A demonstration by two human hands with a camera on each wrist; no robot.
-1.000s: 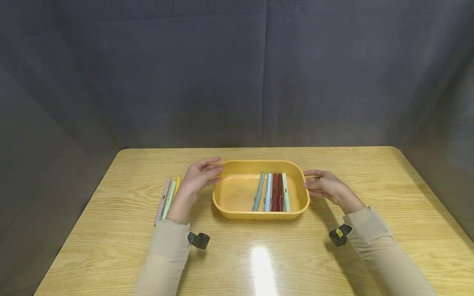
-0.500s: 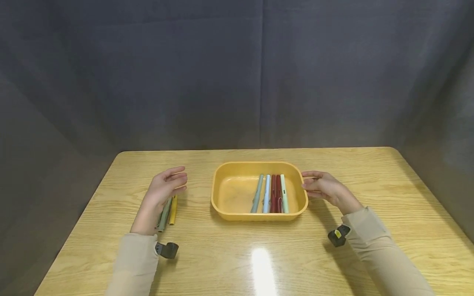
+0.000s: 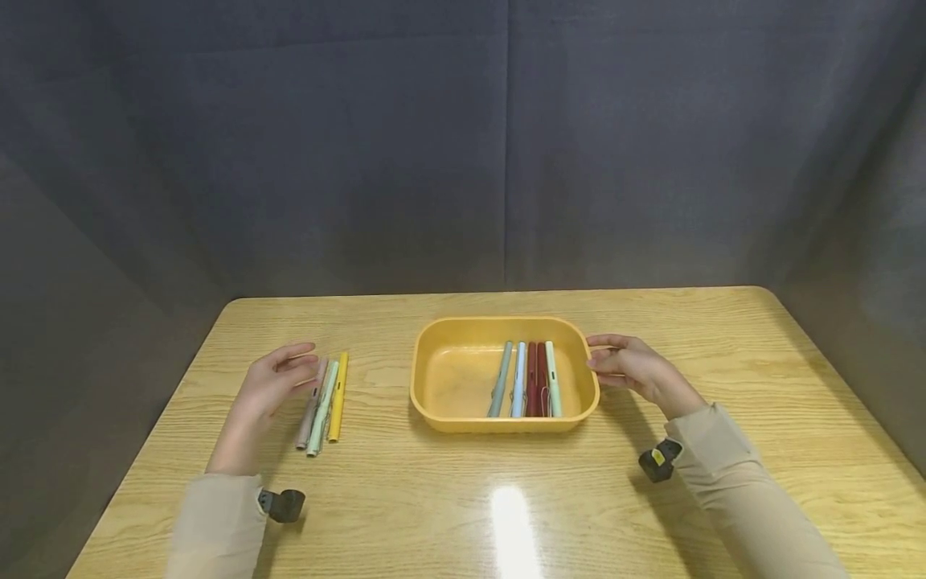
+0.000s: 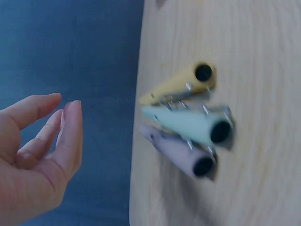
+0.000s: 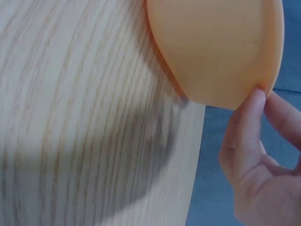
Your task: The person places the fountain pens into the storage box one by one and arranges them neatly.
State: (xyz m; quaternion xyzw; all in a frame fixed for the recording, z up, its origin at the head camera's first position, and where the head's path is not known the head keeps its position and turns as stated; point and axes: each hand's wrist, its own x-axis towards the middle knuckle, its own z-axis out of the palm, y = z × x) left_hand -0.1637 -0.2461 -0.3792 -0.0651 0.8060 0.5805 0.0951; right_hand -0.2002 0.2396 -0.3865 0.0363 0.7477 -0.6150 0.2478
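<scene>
A yellow plastic tray (image 3: 463,423) rests on the wooden table, with several pens lying side by side in its right half: a grey-green pen (image 3: 500,379), a light blue pen (image 3: 518,379), two dark red ones and a pale green pen (image 3: 553,379). At its right end my right hand (image 3: 637,370) pinches the rim between thumb and fingers; the right wrist view shows the fingertips at the rim's edge. My left hand (image 3: 271,386), fingers loosely bent and holding nothing, hovers just left of a mauve pen (image 3: 313,406), a mint green pen (image 3: 322,410) and a yellow pen (image 3: 338,398).
Dark cloth (image 3: 362,161) hangs behind the table and at both sides. The wooden table (image 3: 434,498) has rounded far corners and a bright glare near its front. Each wrist wears a small black camera, such as the left camera (image 3: 285,506).
My left hand has moved left, from beside the tray's left end across to the far side of the three loose pens. My right hand has stayed at the tray's right rim.
</scene>
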